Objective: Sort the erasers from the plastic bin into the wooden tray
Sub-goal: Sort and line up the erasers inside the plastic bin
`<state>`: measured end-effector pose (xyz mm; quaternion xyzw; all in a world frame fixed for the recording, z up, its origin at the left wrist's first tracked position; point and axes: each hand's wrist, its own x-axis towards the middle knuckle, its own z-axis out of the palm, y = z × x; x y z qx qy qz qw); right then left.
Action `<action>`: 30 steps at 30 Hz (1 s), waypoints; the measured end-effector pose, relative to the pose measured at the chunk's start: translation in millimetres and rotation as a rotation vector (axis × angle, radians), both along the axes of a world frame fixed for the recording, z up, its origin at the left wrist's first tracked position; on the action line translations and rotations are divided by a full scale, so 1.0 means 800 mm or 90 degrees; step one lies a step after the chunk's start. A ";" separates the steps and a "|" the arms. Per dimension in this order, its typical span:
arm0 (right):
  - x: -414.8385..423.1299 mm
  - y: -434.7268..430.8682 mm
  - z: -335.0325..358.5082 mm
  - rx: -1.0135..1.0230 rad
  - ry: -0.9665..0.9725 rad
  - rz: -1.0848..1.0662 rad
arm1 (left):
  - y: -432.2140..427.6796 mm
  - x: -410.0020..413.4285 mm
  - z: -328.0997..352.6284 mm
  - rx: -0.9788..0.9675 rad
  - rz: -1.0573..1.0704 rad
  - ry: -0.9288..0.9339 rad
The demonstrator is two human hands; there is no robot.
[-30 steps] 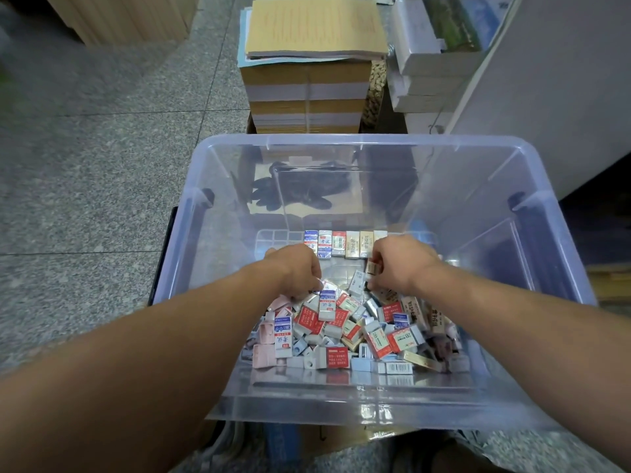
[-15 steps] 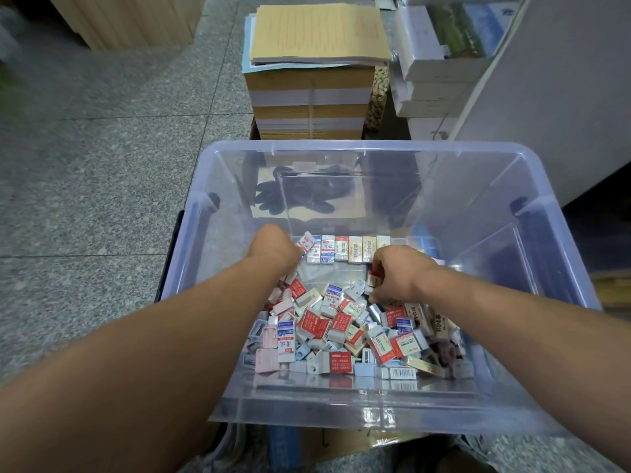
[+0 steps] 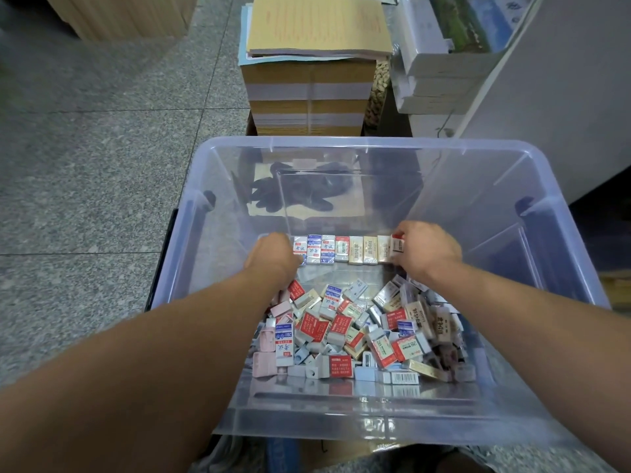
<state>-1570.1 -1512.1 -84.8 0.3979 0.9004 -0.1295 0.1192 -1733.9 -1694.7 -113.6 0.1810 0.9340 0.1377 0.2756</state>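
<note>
A clear plastic bin point(image 3: 532, 213) holds a loose heap of wrapped erasers point(image 3: 355, 332) in its near half. Along the far end of its floor stands a neat row of erasers point(image 3: 345, 249). My left hand point(image 3: 273, 256) is at the row's left end, its curled fingers against the leftmost eraser point(image 3: 300, 249); the fingertips are hidden. My right hand point(image 3: 426, 252) is at the row's right end and pinches a red-and-white eraser point(image 3: 397, 245) upright against the last one. No wooden tray is in view.
The bin stands on a grey speckled floor point(image 3: 85, 165). Behind it rises a stack of paper reams point(image 3: 310, 93) topped with yellow sheets. Boxes point(image 3: 433, 73) and a white cabinet point(image 3: 563, 97) stand at the back right. Dark gloves point(image 3: 297, 192) show through the bin's far wall.
Both hands left the heap and moved to the far row. The left carried an eraser to its left end, the right brought one to its right end.
</note>
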 end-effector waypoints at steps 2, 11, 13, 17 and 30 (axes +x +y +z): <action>0.000 0.000 -0.002 0.016 0.002 0.009 | 0.000 0.001 -0.001 0.022 0.002 -0.005; -0.002 -0.005 -0.002 0.116 -0.092 0.067 | -0.005 0.008 0.000 0.041 -0.047 -0.027; -0.003 -0.004 -0.001 0.118 -0.103 0.042 | -0.005 0.008 0.000 0.043 -0.060 -0.003; -0.002 -0.001 -0.007 0.083 -0.077 0.031 | -0.004 0.009 0.001 0.038 -0.078 0.018; 0.006 0.007 0.002 0.060 -0.064 0.044 | -0.008 0.010 0.003 0.032 -0.087 0.048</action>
